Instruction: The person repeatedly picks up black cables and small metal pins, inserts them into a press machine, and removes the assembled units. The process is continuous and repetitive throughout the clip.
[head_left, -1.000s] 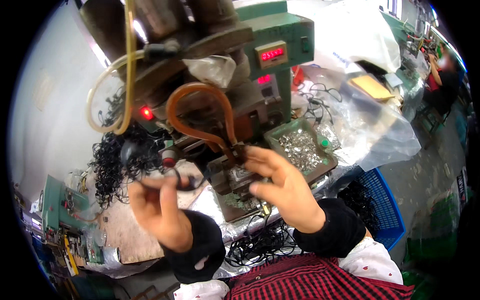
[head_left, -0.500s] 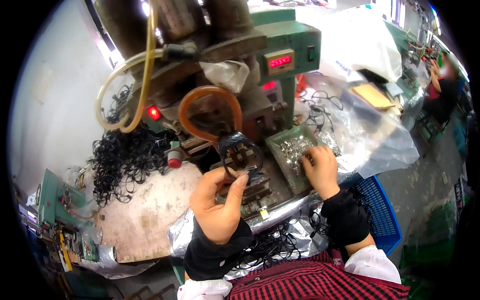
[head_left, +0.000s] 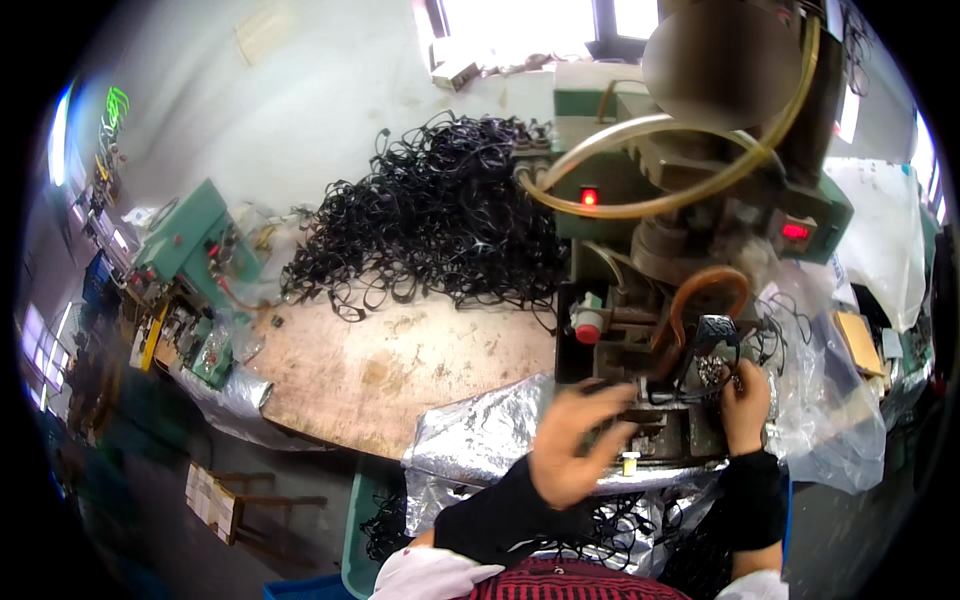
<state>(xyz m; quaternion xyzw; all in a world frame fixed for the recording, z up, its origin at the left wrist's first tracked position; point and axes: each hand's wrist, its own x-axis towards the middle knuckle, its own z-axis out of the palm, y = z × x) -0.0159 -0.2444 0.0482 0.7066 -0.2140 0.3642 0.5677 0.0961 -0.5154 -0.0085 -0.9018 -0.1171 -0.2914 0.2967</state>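
My left hand [head_left: 578, 445], blurred by motion, is in front of the press [head_left: 650, 270] with its fingers spread. Dark smears show by those fingers, too blurred to make out. My right hand [head_left: 745, 408] is at the small shiny metal pieces [head_left: 712, 372] on the press's right side, fingers curled together; what they hold, if anything, is too small to tell. A black cable loop [head_left: 715, 330] hangs before the orange-brown tube [head_left: 700, 290], between my hands and the press. A small yellow-and-white piece [head_left: 630, 463] sits at the press's front edge.
Black cables [head_left: 450, 220] lie heaped on the worn wooden tabletop [head_left: 370, 370], against the wall. Silver foil [head_left: 480, 430] covers the front edge, near a red button [head_left: 588, 332]. More cables [head_left: 620, 530] lie over my lap. A stool [head_left: 215, 505] stands at left, plastic sheeting [head_left: 830, 420] at right.
My view has swung left, bringing the cable heap and tabletop into the middle. My left hand has left the black loop and its fingers have spread. My right hand stays at the metal pieces.
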